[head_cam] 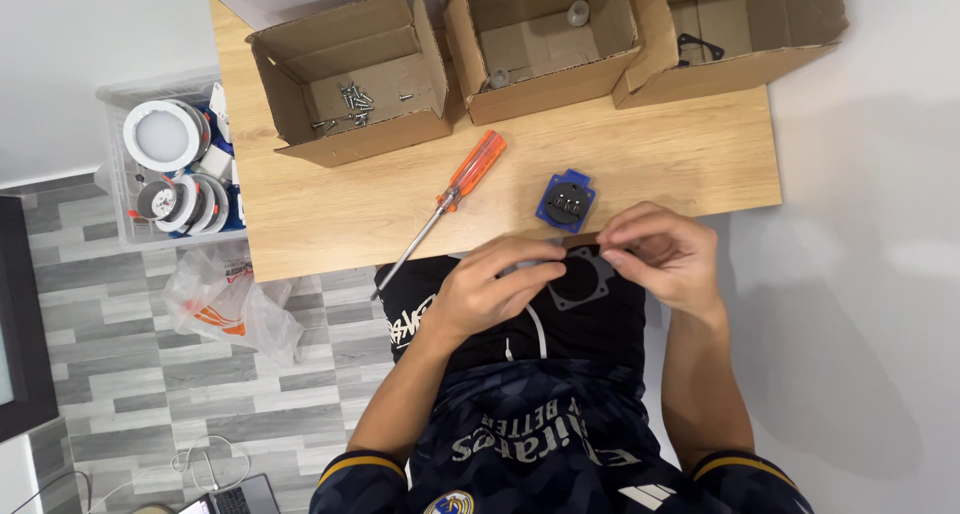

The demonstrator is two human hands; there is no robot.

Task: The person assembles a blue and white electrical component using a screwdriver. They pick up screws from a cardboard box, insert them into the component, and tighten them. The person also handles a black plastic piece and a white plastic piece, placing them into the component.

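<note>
Head view: I see both hands pinching a thin dark gasket [580, 279] just off the table edge [330, 259], left hand [490, 286] and right hand [660, 254] fingers narrowed on opposite rims; I judge it light, floppy, best gripped by its edges.

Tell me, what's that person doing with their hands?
A person at a wooden table holds a flat dark gasket between the left hand and right hand. A blue socket part and an orange screwdriver lie on the table. Three open cardboard boxes stand behind; one holds screws.
</note>
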